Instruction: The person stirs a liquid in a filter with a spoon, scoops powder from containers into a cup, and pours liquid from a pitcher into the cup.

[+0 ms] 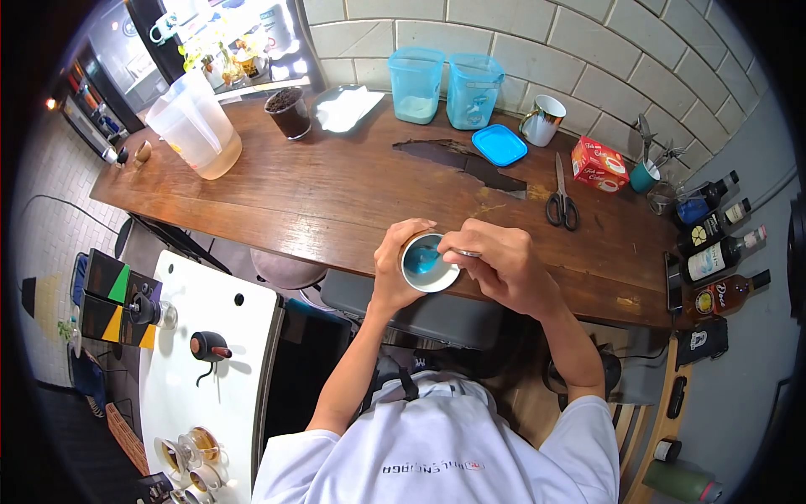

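My left hand (395, 267) is wrapped round a white cup (435, 280) at the front edge of the wooden table (336, 202). Blue stuff (422, 258) shows inside the cup, against its far left wall. Over the rim, the fingers of my right hand (508, 267) pinch a metal spoon (464, 252), its lower end down in the cup. Behind the cup lie black-handled scissors (562, 206) and a blue lid (499, 145).
Along the wall stand two blue containers (417, 84), a mug (544, 120) and a red box (599, 164). A pitcher (197, 130) and a cup of dark grounds (289, 113) are at left. Several bottles (714, 256) line the right end. A white counter (210, 403) holds a kettle (208, 345).
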`<state>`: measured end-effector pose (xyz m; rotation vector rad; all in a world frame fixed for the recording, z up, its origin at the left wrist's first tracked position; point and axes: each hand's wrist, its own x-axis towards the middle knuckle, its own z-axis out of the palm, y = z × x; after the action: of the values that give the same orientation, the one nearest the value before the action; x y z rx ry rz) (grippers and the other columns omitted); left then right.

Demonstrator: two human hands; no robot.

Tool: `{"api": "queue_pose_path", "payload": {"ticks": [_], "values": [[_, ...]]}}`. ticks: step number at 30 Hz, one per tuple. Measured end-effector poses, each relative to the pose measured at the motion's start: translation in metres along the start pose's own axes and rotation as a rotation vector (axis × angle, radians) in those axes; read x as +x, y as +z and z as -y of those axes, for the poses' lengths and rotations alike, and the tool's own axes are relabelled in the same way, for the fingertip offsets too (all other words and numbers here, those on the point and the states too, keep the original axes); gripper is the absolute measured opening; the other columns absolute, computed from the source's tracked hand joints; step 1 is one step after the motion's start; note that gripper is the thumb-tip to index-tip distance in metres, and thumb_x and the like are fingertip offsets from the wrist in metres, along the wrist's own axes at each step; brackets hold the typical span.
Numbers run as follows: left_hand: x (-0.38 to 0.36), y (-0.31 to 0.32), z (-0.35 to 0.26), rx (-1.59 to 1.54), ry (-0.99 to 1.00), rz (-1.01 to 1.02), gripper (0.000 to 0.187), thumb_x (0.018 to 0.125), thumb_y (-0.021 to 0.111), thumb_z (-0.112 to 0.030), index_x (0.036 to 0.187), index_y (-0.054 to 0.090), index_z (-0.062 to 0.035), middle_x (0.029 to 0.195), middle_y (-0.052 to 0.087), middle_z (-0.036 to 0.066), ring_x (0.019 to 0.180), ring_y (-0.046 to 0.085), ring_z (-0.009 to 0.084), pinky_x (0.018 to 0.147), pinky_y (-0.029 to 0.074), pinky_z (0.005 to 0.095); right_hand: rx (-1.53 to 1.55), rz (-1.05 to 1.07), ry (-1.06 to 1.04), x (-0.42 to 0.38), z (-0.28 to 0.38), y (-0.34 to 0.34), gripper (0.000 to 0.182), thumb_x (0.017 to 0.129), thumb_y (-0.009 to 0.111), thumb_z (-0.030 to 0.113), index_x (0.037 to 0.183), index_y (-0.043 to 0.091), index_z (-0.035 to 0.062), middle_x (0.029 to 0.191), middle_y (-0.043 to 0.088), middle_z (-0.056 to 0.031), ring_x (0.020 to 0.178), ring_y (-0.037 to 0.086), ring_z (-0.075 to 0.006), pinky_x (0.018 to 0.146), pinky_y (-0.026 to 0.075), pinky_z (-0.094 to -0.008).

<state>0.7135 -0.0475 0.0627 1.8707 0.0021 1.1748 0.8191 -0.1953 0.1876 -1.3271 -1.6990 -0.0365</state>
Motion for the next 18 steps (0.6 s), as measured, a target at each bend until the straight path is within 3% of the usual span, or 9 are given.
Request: {"api": "queue_pose_path", "payload": {"ticks": [4, 6, 10, 12, 16, 18], "values": [[0.0004, -0.0006, -0.0008, 0.002, 0.006, -0.001, 0.069, 0.060, 0.091, -0.011, 0.120, 0.058, -0.0043, 0.117, 0.068, 0.015, 0.110, 0.064, 0.0315, 0.093, 0.053, 0.0393, -0.018, -0.008, -0.050, 0.0002, -0.0012, 0.0028, 0.018, 0.088, 0.069, 0.001, 0.104, 0.063, 0.0014, 0.090, 0.069, -0.0110, 0.065, 0.061, -0.0266, 0.055, 0.048, -0.0351], [0.0003, -0.0006, -0.0009, -0.001, 0.006, 0.004, 0.069, 0.060, 0.091, -0.010, 0.121, 0.058, -0.0043, 0.117, 0.068, 0.015, 0.110, 0.064, 0.0314, 0.092, 0.053, 0.0394, 0.008, 0.042, 0.026, 0.0004, 0.0041, 0.0013, 0.019, 0.085, 0.069, -0.001, 0.103, 0.064, 0.0018, 0.090, 0.064, -0.0139, 0.075, 0.066, -0.0315, 0.063, 0.051, -0.0403], [0.0005, 0.0000, 0.0009, 0.008, 0.015, -0.001, 0.069, 0.060, 0.090, -0.010, 0.120, 0.058, -0.0041, 0.118, 0.068, 0.014, 0.109, 0.064, 0.0312, 0.092, 0.053, 0.0391, 0.006, 0.021, 0.019, 0.0004, 0.0018, 0.0021, 0.019, 0.085, 0.069, -0.001, 0.104, 0.065, 0.0017, 0.091, 0.065, -0.0144, 0.076, 0.066, -0.0317, 0.064, 0.051, -0.0403], [0.0004, 0.0002, 0.0004, 0.013, 0.017, -0.003, 0.068, 0.060, 0.090, -0.010, 0.120, 0.058, -0.0040, 0.118, 0.068, 0.014, 0.109, 0.064, 0.0311, 0.092, 0.053, 0.0389, -0.019, -0.023, -0.010, 0.0004, -0.0012, 0.0051, 0.017, 0.088, 0.069, 0.001, 0.104, 0.063, 0.0012, 0.090, 0.069, -0.0108, 0.065, 0.061, -0.0262, 0.056, 0.049, -0.0347], [0.0008, -0.0005, 0.0006, 0.002, 0.013, -0.005, 0.068, 0.060, 0.090, -0.009, 0.120, 0.059, -0.0039, 0.118, 0.068, 0.014, 0.109, 0.064, 0.0309, 0.091, 0.053, 0.0384, -0.011, -0.022, -0.026, 0.0003, -0.0002, 0.0058, 0.016, 0.088, 0.068, 0.000, 0.104, 0.064, 0.0011, 0.090, 0.069, -0.0109, 0.064, 0.061, -0.0255, 0.055, 0.048, -0.0343], [0.0004, 0.0000, 0.0006, -0.003, 0.019, 0.001, 0.068, 0.060, 0.090, -0.009, 0.120, 0.059, -0.0039, 0.118, 0.068, 0.014, 0.109, 0.064, 0.0308, 0.091, 0.053, 0.0382, -0.004, 0.026, 0.027, 0.0016, 0.0040, 0.0022, 0.015, 0.087, 0.068, 0.000, 0.102, 0.066, -0.0005, 0.090, 0.065, -0.0145, 0.076, 0.067, -0.0315, 0.064, 0.051, -0.0402]]}}
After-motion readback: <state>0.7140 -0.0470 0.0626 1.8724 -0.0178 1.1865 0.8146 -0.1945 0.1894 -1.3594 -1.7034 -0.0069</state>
